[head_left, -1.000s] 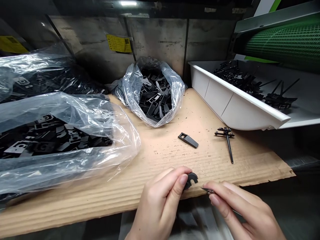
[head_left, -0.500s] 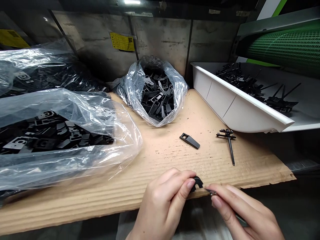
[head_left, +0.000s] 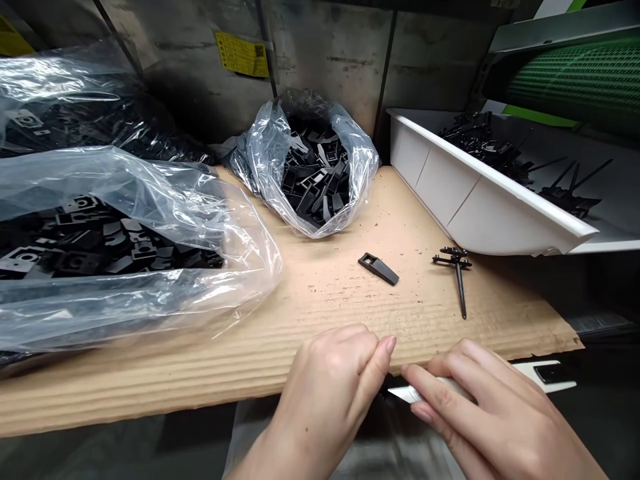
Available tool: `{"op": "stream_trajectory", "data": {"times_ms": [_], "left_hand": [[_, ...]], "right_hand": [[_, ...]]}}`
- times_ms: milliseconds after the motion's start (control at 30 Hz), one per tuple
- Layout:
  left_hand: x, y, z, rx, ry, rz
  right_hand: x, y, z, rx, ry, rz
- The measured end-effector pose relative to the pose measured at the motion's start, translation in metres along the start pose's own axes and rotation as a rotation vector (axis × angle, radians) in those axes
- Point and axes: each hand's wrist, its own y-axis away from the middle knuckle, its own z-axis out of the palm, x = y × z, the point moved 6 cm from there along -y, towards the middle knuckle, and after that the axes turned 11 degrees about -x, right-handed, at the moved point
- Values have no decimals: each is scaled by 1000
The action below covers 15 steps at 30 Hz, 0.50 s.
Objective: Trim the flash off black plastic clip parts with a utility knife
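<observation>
My right hand (head_left: 475, 407) is shut on a white-handled craft knife (head_left: 407, 395), its metal blade pointing left towards my left hand (head_left: 330, 393). The fingers of my left hand curl around a small black plastic piece, which they almost entirely hide. Both hands are over the front edge of a corrugated cardboard sheet (head_left: 320, 320). Further back on the sheet lie a black plastic wedge with a rectangular hole (head_left: 379, 269) and a black moulded part with a long thin stem (head_left: 459, 280).
A clear plastic bag of black plastic parts (head_left: 310, 167) stands behind the cardboard, with larger bags (head_left: 125, 247) at left. A white tray (head_left: 480, 200) holding black moulded parts sits at right, below a green perforated roller (head_left: 585, 80). A metal wall stands behind.
The curved black piece has gone from sight behind my left fingers. The white knife handle now shows in my right hand, and both hands have moved closer together.
</observation>
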Motion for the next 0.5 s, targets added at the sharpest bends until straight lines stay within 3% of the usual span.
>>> {"op": "stream_trajectory", "data": {"times_ms": [233,500], "left_hand": [[-1,-1,0,-30,-36,5],[-1,0,-1,-62,-12,9]], "right_hand": [[-1,1,1,-42,43,-21],[-3,-5,-11,60,98,-113]]}}
